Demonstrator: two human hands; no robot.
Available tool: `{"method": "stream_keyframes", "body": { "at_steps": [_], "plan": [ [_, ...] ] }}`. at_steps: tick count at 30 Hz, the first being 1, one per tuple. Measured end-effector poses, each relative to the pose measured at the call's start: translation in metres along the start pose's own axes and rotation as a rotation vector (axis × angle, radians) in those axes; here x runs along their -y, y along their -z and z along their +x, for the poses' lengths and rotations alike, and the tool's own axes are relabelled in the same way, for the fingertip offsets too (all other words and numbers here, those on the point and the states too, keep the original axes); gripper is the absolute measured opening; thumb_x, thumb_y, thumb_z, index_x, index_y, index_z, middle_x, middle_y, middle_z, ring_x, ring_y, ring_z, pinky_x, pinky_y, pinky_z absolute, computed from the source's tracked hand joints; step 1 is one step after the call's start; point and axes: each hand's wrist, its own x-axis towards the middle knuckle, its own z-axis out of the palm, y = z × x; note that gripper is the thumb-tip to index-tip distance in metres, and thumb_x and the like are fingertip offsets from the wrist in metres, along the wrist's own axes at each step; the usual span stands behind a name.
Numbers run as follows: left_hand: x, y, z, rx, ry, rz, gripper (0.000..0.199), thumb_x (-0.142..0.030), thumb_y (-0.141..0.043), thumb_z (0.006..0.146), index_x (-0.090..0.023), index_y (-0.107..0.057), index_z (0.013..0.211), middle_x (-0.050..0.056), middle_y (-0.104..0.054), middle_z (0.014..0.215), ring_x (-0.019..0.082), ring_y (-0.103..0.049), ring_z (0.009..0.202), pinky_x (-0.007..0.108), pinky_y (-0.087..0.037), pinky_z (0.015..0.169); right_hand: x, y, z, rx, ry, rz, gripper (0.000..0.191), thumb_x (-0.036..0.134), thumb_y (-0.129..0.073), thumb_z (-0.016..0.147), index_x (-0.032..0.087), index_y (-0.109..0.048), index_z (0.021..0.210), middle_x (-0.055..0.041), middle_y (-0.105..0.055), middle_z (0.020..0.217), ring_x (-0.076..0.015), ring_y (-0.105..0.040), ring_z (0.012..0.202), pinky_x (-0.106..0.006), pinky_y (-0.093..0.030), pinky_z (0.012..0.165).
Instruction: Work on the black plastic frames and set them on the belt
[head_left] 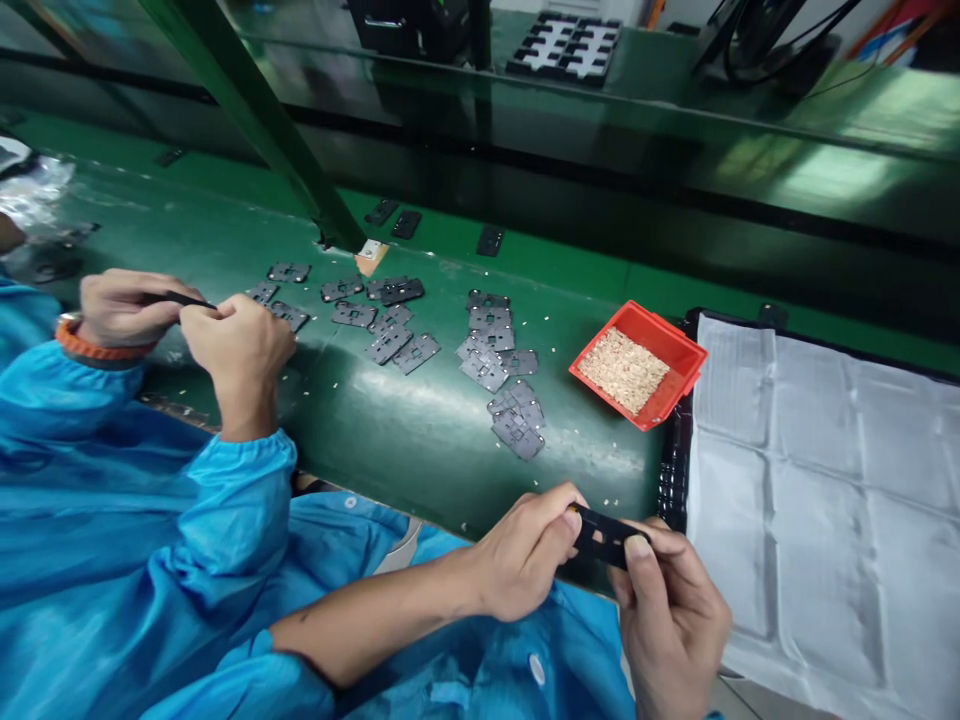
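Left hand [529,555] and right hand [671,610] pinch opposite ends of black plate [606,536], likely to keep it steady and its middle exposed. Red bin [679,362] sits just beyond on counter [420,440], probably for easy reach.

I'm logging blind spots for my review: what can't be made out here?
Head view:
- Far face of the black plate: turned away, ends under the left hand and right hand.
- Most of the co-worker's dark part: behind fingers.
- White sheet's right side: cut by the picture edge.
- White specks: too small to identify.
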Motion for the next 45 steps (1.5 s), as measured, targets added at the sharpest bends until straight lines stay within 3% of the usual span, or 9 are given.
{"method": "stream_keyframes", "body": {
  "at_steps": [12, 19, 22, 25, 29, 32, 37, 42, 45],
  "plan": [
    [0.008, -0.003, -0.011, -0.017, 0.055, -0.103, 0.035, -0.045, -0.032, 0.112, -0.022, -0.043, 0.088, -0.008, -0.034, 0.062, 0.011, -0.035, 0.052, 0.022, -0.037, 0.055, -0.003, 0.004, -0.01, 0.044, -0.009, -0.048, 0.011, 0.032, -0.075, 0.097, 0.021, -0.071, 0.094, 0.0009, -0.063, 0.082, -0.0068, -0.053, 0.05, -0.017, -0.044, 0.044],
    [0.009, -0.018, -0.01, -0.243, 0.125, -0.119, 0.034, -0.033, -0.033, 0.107, -0.022, -0.04, 0.076, -0.004, -0.039, 0.067, 0.012, -0.039, 0.06, 0.024, -0.031, 0.055, -0.007, -0.008, -0.011, 0.013, 0.247, -0.185, 0.008, 0.025, -0.067, 0.101, 0.022, -0.068, 0.094, 0.0001, -0.064, 0.083, -0.0121, -0.06, 0.068, -0.02, -0.05, 0.059],
    [0.01, -0.024, -0.015, -0.34, 0.073, 0.014, 0.034, -0.031, -0.032, 0.107, -0.022, -0.04, 0.075, -0.005, -0.035, 0.064, 0.012, -0.036, 0.058, 0.027, -0.027, 0.057, -0.006, -0.016, -0.009, 0.034, 0.194, -0.112, 0.014, 0.027, -0.064, 0.103, 0.023, -0.065, 0.089, 0.0019, -0.06, 0.078, -0.0119, -0.057, 0.066, -0.021, -0.048, 0.058],
    [0.013, -0.024, -0.022, -0.34, 0.073, 0.08, 0.037, -0.037, -0.03, 0.109, -0.022, -0.041, 0.077, -0.006, -0.031, 0.063, 0.013, -0.033, 0.056, 0.029, -0.025, 0.057, -0.006, -0.019, -0.007, 0.055, 0.099, -0.006, 0.021, 0.03, -0.065, 0.103, 0.022, -0.063, 0.084, 0.0025, -0.058, 0.075, -0.0106, -0.054, 0.063, -0.019, -0.044, 0.055],
    [0.016, -0.019, -0.026, -0.289, 0.14, 0.055, 0.041, -0.043, -0.028, 0.112, -0.023, -0.039, 0.078, -0.006, -0.034, 0.062, 0.013, -0.036, 0.057, 0.029, -0.027, 0.058, -0.002, -0.015, -0.008, 0.137, -0.045, 0.034, 0.017, 0.032, -0.066, 0.103, 0.022, -0.071, 0.09, 0.0038, -0.057, 0.072, -0.0065, -0.048, 0.05, -0.017, -0.039, 0.045],
    [0.015, -0.016, -0.027, -0.266, 0.199, 0.043, 0.041, -0.044, -0.026, 0.112, -0.023, -0.041, 0.08, -0.005, -0.04, 0.064, 0.015, -0.043, 0.061, 0.03, -0.031, 0.062, 0.003, -0.013, -0.007, 0.188, -0.077, 0.0, 0.016, 0.034, -0.067, 0.102, 0.022, -0.075, 0.098, 0.0035, -0.057, 0.07, -0.0074, -0.053, 0.048, -0.019, -0.042, 0.045],
    [0.011, -0.011, -0.031, -0.212, 0.253, 0.104, 0.037, -0.041, -0.025, 0.112, -0.023, -0.042, 0.084, -0.003, -0.046, 0.07, 0.017, -0.045, 0.067, 0.031, -0.033, 0.064, -0.001, -0.017, -0.003, 0.094, -0.093, -0.037, 0.024, 0.038, -0.072, 0.098, 0.02, -0.069, 0.082, 0.0037, -0.057, 0.067, -0.0062, -0.045, 0.047, -0.018, -0.036, 0.042],
    [0.006, 0.014, -0.028, -0.142, 0.159, 0.265, 0.029, -0.031, -0.037, 0.11, -0.021, -0.052, 0.088, 0.001, -0.058, 0.083, 0.017, -0.055, 0.077, 0.03, -0.041, 0.072, -0.014, -0.023, 0.004, 0.133, -0.138, -0.107, 0.031, 0.044, -0.072, 0.097, 0.02, -0.067, 0.079, 0.0059, -0.05, 0.058, -0.0069, -0.039, 0.046, -0.017, -0.032, 0.041],
    [0.008, 0.032, -0.025, -0.195, 0.145, 0.318, 0.019, -0.027, -0.045, 0.106, -0.019, -0.061, 0.1, 0.002, -0.066, 0.089, 0.017, -0.062, 0.082, 0.029, -0.046, 0.076, -0.019, -0.028, 0.011, 0.211, -0.102, -0.259, 0.029, 0.046, -0.069, 0.098, 0.018, -0.074, 0.099, 0.0063, -0.051, 0.054, -0.0096, -0.045, 0.045, -0.019, -0.037, 0.042]
  ]
}}
